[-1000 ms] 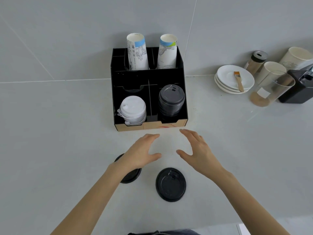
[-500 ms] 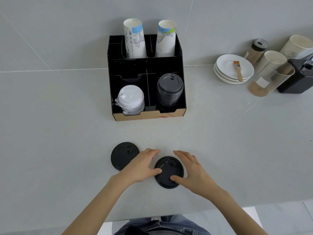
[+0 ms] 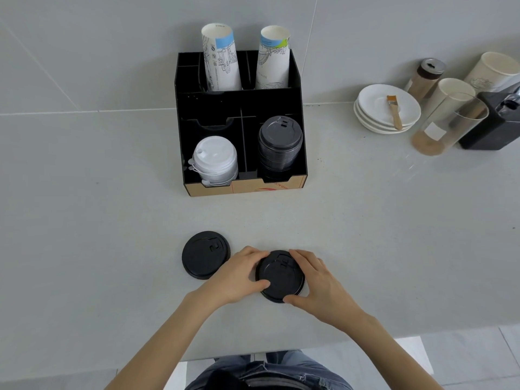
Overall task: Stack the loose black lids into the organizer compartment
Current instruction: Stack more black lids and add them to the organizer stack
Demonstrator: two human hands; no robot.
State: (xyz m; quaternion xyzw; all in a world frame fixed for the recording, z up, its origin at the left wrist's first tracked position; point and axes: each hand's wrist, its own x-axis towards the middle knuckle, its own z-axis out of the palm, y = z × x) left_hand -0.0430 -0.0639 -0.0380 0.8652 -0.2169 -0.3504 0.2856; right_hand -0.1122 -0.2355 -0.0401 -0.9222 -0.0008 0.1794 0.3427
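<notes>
Two loose black lids lie on the grey counter near its front edge. My left hand (image 3: pixel 239 275) and my right hand (image 3: pixel 316 280) both grip the right lid (image 3: pixel 280 277) by its rim, fingers curled around its sides. The left lid (image 3: pixel 205 254) lies flat and untouched just beside my left hand. Farther back stands the black organizer (image 3: pixel 297 88), with a stack of black lids (image 3: pixel 280 147) in its front right compartment and a stack of white lids (image 3: pixel 215 161) in its front left one.
Two paper cup stacks (image 3: pixel 221 61) stand in the organizer's back compartments. At the back right sit stacked white saucers (image 3: pixel 374 108) with a small brush, a shaker, paper cups, a glass jar (image 3: pixel 447 125) and a black machine (image 3: pixel 495 122). The counter edge runs just below my wrists.
My hands drew back from near the organizer to the right loose lid and closed around its rim. The left lid, earlier hidden under my left hand, now shows fully.
</notes>
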